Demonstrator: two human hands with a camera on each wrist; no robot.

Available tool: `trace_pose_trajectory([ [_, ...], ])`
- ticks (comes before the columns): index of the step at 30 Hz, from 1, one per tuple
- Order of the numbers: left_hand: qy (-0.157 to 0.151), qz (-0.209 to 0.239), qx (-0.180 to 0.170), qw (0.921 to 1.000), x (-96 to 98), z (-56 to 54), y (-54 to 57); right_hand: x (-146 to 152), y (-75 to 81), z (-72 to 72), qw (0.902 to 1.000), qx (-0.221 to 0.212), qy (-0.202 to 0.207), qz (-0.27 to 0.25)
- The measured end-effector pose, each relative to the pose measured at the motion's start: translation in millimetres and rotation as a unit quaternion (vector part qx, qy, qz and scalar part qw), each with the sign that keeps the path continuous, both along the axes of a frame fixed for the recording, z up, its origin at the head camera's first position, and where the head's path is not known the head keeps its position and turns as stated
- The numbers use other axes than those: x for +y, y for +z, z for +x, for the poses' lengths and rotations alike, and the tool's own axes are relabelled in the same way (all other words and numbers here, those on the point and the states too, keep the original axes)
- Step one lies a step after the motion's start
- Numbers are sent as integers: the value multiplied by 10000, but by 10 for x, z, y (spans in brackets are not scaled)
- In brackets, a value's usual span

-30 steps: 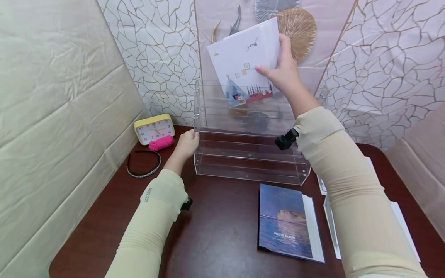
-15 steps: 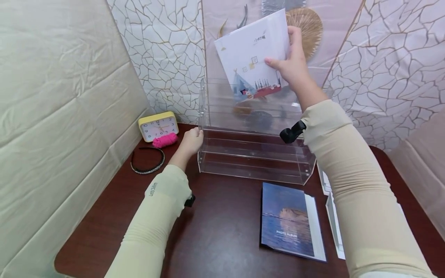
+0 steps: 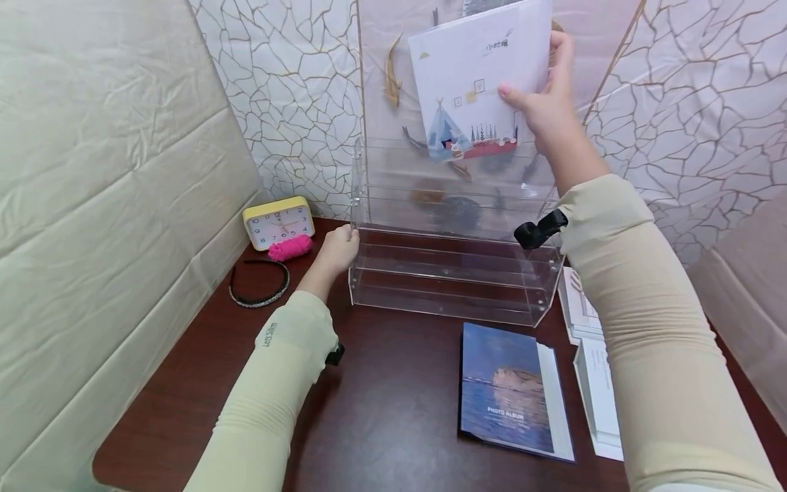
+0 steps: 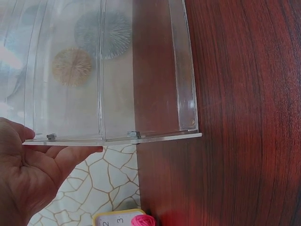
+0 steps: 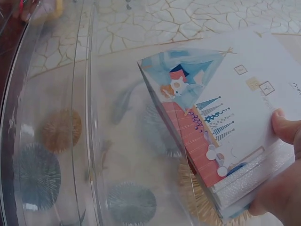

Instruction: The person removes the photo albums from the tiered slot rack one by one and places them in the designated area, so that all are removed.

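A white album (image 3: 461,68) with a tent picture on its cover is gripped by my right hand (image 3: 553,102), thumb across the front cover. The right wrist view shows the album (image 5: 235,99) tilted, its lower edge above the shelves. Below it stands a clear acrylic tiered rack (image 3: 443,275). My left hand (image 3: 337,251) grips the rack's left side panel; in the left wrist view the hand (image 4: 37,165) has its thumb and fingers on either side of the panel's edge. On the table in front of the rack lies a blue photo album (image 3: 504,383).
A yellow clock (image 3: 279,222), a pink yarn bundle (image 3: 290,248) and a black headband (image 3: 261,299) sit left of the rack. White boxes or books (image 3: 599,396) lie at the right, partly under my sleeve. A patterned cloth wall (image 3: 295,102) rises behind the table.
My right hand has lifted the white album up and to the right, and the album has turned more upright. The left hand keeps its hold on the rack.
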State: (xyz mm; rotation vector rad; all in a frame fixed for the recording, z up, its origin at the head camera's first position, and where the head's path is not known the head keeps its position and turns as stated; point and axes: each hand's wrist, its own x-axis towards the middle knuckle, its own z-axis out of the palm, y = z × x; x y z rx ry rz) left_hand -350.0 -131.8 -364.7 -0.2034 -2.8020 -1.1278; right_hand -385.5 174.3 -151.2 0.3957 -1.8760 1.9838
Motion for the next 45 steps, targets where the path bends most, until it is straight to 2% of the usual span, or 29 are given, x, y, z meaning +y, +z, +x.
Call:
trace_pose_trajectory([
  [6, 5, -79, 28, 10000, 16, -28, -5, 114, 35, 82, 9990, 46, -102, -427],
  [12, 27, -140, 59, 9999, -17, -35, 17, 88, 50, 209, 9912, 614, -28, -1176],
  [16, 14, -157, 48, 9999, -34, -32, 29, -22, 29, 377, 9817, 1016, 69, -1607],
  [20, 40, -139, -45, 9999, -58, -28, 41, -166, -72, 618, 9758, 1209, 196, -1810],
  [24, 34, -134, -115, 9998, -71, -19, 45, -281, -287, 851, 9748, 1319, 398, -1753],
  [26, 26, -139, -112, 9998, -70, -13, 45, -322, -438, 955, 9749, 1448, 462, -1626],
  [31, -4, -159, -95, 9998, -47, 9, 29, -365, -864, 1209, 9760, 1429, 492, -1568],
  [35, -54, -177, -53, 9998, -21, 16, 6, -354, -1196, 1380, 9824, 1029, 468, -1487],
  [39, -65, -235, -62, 9997, -3, 16, -8, -339, -1525, 1545, 9903, 307, 423, -1285],
  [45, -72, -227, -101, 9997, 6, 19, 19, -355, -2021, 1745, 9882, -804, 359, -1255],
])
